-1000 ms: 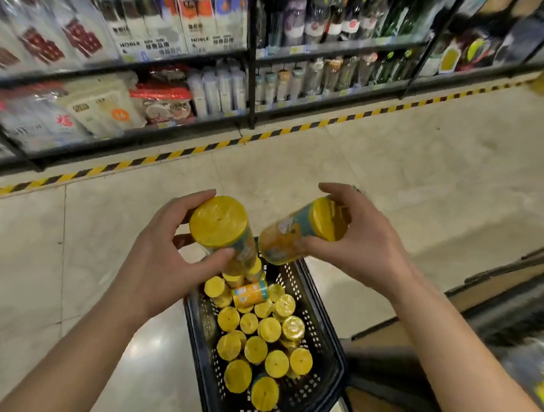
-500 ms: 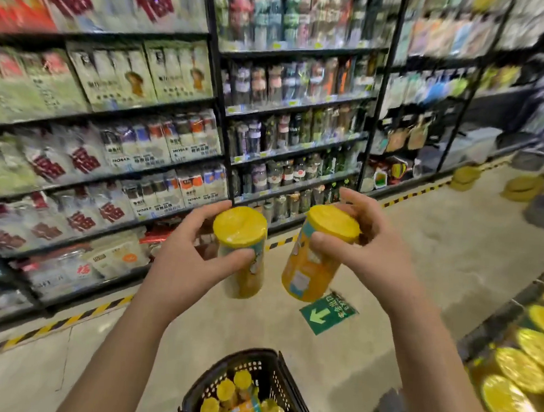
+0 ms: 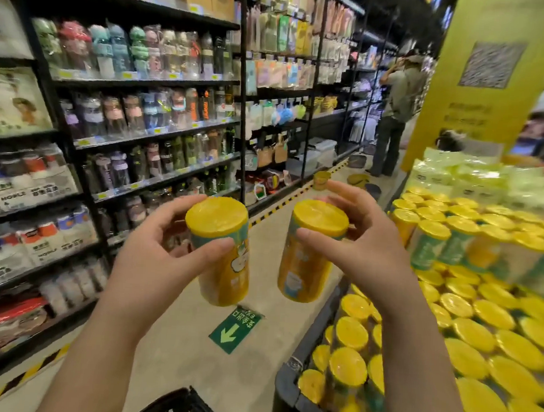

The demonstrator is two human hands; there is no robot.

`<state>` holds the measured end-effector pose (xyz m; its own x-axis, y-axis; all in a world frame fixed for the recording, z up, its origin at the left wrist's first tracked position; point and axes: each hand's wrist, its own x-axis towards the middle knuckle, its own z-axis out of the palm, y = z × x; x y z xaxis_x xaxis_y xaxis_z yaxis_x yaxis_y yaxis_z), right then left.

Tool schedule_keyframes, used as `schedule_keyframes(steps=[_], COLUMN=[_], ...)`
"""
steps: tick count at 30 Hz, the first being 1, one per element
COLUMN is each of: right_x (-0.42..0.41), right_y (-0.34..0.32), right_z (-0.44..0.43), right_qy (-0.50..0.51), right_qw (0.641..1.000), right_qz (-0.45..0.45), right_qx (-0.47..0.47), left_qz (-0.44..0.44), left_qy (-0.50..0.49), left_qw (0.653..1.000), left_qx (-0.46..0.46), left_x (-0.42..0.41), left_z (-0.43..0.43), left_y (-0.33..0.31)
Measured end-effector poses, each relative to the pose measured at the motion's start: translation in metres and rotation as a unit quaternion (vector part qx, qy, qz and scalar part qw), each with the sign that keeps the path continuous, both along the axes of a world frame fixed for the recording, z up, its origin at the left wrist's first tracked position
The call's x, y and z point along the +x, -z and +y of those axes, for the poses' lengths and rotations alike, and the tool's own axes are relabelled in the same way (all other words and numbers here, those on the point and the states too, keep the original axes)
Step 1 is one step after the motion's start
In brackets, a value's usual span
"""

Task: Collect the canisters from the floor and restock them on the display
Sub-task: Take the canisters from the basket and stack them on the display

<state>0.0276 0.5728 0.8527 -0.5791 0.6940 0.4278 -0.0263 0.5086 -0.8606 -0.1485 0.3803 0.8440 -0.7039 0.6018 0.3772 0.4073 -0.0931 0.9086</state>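
Each of my hands holds one yellow-lidded canister upright at chest height. My left hand (image 3: 146, 262) grips the left canister (image 3: 225, 266) just under its lid. My right hand (image 3: 366, 253) grips the right canister (image 3: 305, 271) near its top. The display (image 3: 318, 317) stands at the right, a dark-rimmed stand packed with several rows of matching yellow-lidded canisters (image 3: 473, 332), stacked higher toward the back. Both held canisters hang over the aisle floor, left of the display's edge. Only the rim of the black basket (image 3: 175, 407) shows at the bottom.
Black shelving (image 3: 141, 134) with bottles and packaged goods lines the left of the aisle. A green arrow sticker (image 3: 234, 329) lies on the floor. A person (image 3: 394, 114) stands far down the aisle beside a yellow banner (image 3: 482, 81). Yellow tubs (image 3: 321, 180) sit on the floor ahead.
Both hands lifted the two canisters out of the basket up to chest height. My view swung up and right, so the display came into sight and the basket dropped to the bottom edge.
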Motion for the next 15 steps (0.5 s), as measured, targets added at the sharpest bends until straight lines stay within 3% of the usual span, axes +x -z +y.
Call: schedule_keyframes(steps=[9,15], right_x=[0.127,0.199], right_y=[0.013,0.017], right_z=[-0.011,-0.006], right_qy=[0.218,0.298], right_qw=[0.975,0.954], right_qz=[-0.029,-0.032], right_qx=[0.017,0.013], left_qz=[-0.015,-0.017], left_qy=[0.181,0.266], left_qw=[0.983,0.964], left_qx=[-0.01,-0.011], left_x=[0.068,0.13], left_z=[0.067,0.115], left_y=[0.014,0.018])
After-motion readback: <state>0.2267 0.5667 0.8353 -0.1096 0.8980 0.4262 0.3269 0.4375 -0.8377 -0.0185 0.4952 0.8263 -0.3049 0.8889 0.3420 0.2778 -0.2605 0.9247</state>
